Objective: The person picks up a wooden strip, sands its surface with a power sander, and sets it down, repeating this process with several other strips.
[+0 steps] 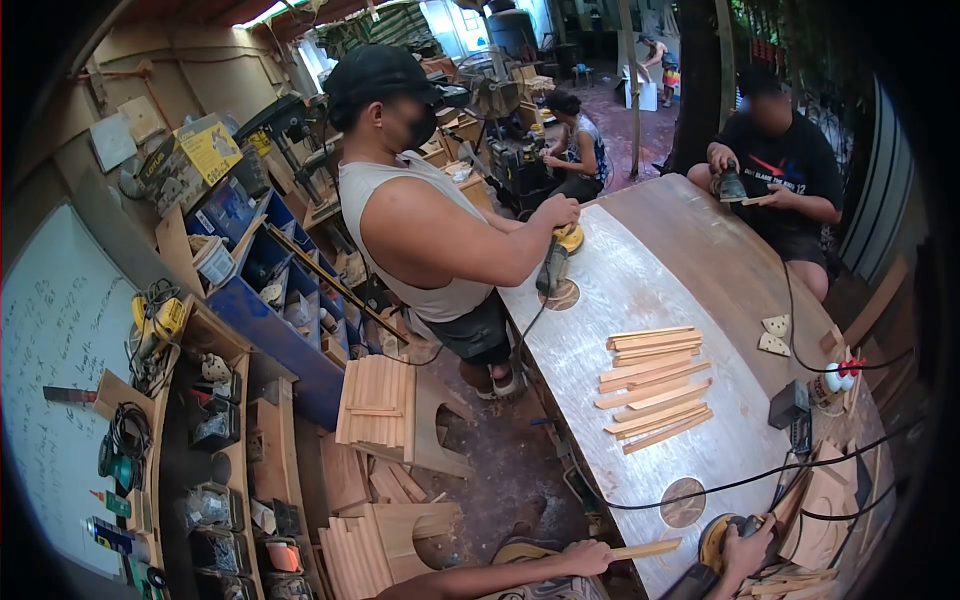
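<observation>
At the bottom of the head view, my left hand [588,558] is closed round one end of a thin wooden strip [648,550], which points right over the near edge of the pale board [640,490]. My right hand [748,548] grips a yellow and black power sander [714,540] at the near right corner of the board. The sander's pad faces left, a short way from the strip's free end. Several similar wooden strips [655,385] lie in a loose row on the board. A dark round hole [683,502] shows in the board near my hands.
A person in a sleeveless top [420,220] works a sander [568,238] on the board's far end. Another person [770,160] sits across, holding a sander [729,185]. A black cable [740,487] crosses the board. Stacked wood [375,405] and shelves [215,450] stand left.
</observation>
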Action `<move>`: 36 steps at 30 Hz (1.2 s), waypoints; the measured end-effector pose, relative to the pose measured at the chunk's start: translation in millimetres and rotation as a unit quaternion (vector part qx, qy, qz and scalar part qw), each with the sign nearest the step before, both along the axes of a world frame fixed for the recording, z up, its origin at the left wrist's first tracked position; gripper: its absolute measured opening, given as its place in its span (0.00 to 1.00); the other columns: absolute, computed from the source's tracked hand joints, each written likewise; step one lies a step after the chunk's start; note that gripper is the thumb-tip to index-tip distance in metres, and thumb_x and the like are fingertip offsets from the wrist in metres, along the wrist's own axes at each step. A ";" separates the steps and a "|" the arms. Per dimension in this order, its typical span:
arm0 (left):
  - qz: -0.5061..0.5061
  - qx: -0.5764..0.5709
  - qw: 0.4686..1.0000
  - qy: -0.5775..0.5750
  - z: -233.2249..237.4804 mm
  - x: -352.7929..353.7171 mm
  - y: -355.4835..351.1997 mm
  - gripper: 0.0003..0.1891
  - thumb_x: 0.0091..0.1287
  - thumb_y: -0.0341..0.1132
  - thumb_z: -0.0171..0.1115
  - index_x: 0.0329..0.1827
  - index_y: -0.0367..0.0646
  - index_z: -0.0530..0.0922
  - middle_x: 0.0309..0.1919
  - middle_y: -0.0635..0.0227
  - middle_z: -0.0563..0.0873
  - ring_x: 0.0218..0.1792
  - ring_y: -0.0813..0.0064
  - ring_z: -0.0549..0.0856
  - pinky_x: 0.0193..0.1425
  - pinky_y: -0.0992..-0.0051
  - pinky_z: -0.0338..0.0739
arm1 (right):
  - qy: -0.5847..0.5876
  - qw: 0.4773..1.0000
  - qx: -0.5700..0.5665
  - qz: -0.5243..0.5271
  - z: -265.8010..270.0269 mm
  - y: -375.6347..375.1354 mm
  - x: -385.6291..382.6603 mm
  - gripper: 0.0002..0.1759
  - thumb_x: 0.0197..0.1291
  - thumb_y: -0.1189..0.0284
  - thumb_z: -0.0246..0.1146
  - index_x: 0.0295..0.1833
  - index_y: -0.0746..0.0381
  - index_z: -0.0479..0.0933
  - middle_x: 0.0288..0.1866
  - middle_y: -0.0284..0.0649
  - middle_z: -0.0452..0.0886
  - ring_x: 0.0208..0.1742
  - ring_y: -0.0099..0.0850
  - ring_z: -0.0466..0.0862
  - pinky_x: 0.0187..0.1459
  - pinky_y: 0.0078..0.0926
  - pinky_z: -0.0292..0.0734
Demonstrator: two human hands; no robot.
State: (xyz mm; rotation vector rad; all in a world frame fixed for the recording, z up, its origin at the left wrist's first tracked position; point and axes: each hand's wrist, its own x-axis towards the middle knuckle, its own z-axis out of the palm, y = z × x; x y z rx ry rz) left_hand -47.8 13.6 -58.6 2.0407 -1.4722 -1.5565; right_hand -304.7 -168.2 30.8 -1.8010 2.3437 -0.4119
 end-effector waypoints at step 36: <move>0.005 0.001 1.000 -0.002 -19.7 -12.0 -14.5 0.22 0.76 0.52 0.50 0.56 0.48 0.85 0.54 0.43 0.86 0.59 0.39 0.84 0.62 0.44 0.78 | -0.002 1.000 -0.001 0.002 9.2 2.3 4.1 0.40 0.47 0.63 0.75 0.67 0.50 0.67 0.58 0.53 0.78 0.57 0.60 0.82 0.56 0.55 0.78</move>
